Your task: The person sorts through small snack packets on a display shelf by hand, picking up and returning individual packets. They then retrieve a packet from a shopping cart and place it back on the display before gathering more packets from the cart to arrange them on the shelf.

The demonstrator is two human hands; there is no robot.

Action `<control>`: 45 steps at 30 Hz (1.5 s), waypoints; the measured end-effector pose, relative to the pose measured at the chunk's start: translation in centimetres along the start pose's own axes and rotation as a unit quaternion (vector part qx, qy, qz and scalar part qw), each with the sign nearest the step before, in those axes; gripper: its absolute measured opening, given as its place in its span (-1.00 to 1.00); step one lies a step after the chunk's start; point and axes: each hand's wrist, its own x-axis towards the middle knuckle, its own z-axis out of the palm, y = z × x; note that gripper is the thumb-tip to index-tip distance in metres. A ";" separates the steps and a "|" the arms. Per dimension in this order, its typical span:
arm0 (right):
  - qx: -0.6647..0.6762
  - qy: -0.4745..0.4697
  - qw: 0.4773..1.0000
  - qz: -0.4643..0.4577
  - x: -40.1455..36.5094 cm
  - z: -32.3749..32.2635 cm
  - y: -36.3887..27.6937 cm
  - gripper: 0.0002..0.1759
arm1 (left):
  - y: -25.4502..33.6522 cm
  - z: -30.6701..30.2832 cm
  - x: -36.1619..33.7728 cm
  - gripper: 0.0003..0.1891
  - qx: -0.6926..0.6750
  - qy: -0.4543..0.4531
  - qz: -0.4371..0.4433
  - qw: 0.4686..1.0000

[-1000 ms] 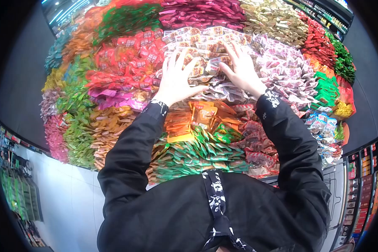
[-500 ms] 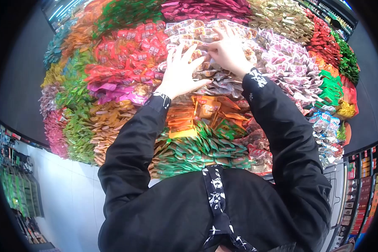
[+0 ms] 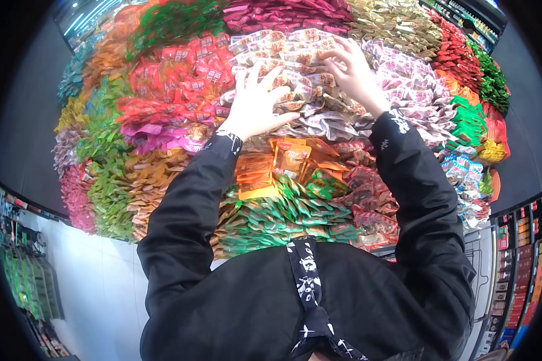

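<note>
Clear-and-white snack packets (image 3: 301, 57) with red-brown print lie in overlapping rows at the middle of the display, beneath both hands. My left hand (image 3: 256, 107) rests over their left side, fingers spread and thumb stretched to the right, holding nothing. At the right side of these rows is my right hand (image 3: 356, 77), its fingers apart and slightly bent, the tips right at the packets. Red packets (image 3: 183, 72) border my left hand, and white-and-purple packets (image 3: 412, 81) lie to the right of my right hand. Below the hands, an orange pouch (image 3: 292, 157) stands up among other orange ones.
Green packets (image 3: 283, 210) fill the near edge of the display, close to my body. Magenta packets (image 3: 289, 15) and beige packets (image 3: 397, 27) lie at the far side. A stocked shelf (image 3: 518, 271) stands at the lower right; pale floor (image 3: 96, 271) shows at the left.
My right hand has moved to the right, away from my left hand, uncovering more of the white packets. The left hand stays nearly in place over the packets.
</note>
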 end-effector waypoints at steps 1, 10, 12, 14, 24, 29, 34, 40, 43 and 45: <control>-0.002 0.000 1.000 0.001 -0.4 -0.5 0.1 -0.80 | 0.1 0.0 0.0 -0.51 0.000 -0.003 -0.003 1.000; -0.153 -0.076 0.985 -0.025 -3.1 0.0 -2.6 -0.77 | 1.6 1.4 2.0 -0.62 -0.036 0.018 -0.078 0.996; -0.149 -0.077 0.986 0.007 -3.1 0.9 -2.7 -0.79 | 2.5 2.2 2.3 -0.66 -0.015 0.063 -0.105 0.992; -0.131 -0.063 0.989 0.012 -3.3 1.7 -2.8 -0.81 | 2.4 3.2 2.5 -0.69 -0.022 0.070 -0.113 0.991; -0.048 0.018 0.998 -0.026 -4.3 2.1 -1.1 -0.85 | 0.7 4.0 2.8 -0.84 -0.135 0.110 -0.110 0.979; -0.131 -0.018 0.991 -0.026 -3.8 1.5 -1.5 -0.66 | 1.4 3.3 2.5 -0.83 -0.082 0.119 -0.109 0.983; -0.166 0.008 0.986 0.009 -3.1 2.1 -1.4 -0.13 | 2.5 1.1 2.4 -0.26 -0.007 0.069 -0.135 0.988; -0.219 -0.047 0.975 0.009 -1.1 2.9 -0.7 0.01 | -0.5 2.2 4.0 -0.14 0.075 0.072 -0.149 0.983; -0.219 -0.052 0.974 -0.004 -1.0 2.9 -0.7 -0.01 | -0.9 3.1 4.5 -0.14 0.056 0.062 -0.147 0.986; -0.212 -0.073 0.974 0.009 -1.4 3.0 -0.6 -0.06 | -0.9 3.4 4.3 -0.16 0.057 0.038 -0.151 0.986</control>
